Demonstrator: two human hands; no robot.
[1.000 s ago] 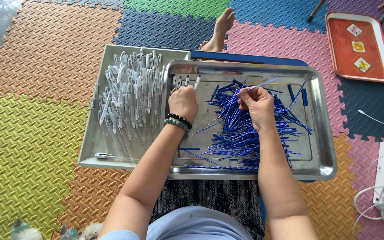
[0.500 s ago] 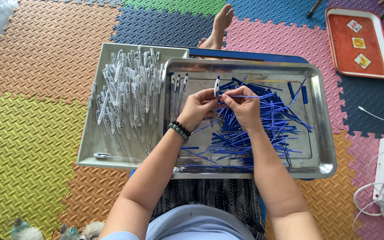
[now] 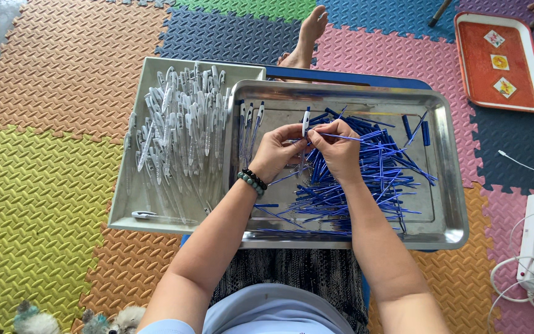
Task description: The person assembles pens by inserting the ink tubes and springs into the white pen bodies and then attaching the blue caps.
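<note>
Head: pen (image 3: 305, 121) pinched between both hands

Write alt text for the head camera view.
Over a steel tray of blue pen refills, the left hand holds a clear pen barrel while the right hand pinches a refill. A second tray holds empty barrels.

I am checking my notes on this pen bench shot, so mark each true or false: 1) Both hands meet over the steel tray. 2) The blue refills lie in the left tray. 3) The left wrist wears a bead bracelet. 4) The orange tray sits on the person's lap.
1) True: the left hand and right hand meet over the steel tray, holding a pen barrel and a blue refill.
2) False: the blue refills lie in the steel tray; the left tray holds clear pen barrels.
3) True: bead bracelet.
4) False: the orange tray lies on the floor mat, top right.
</note>
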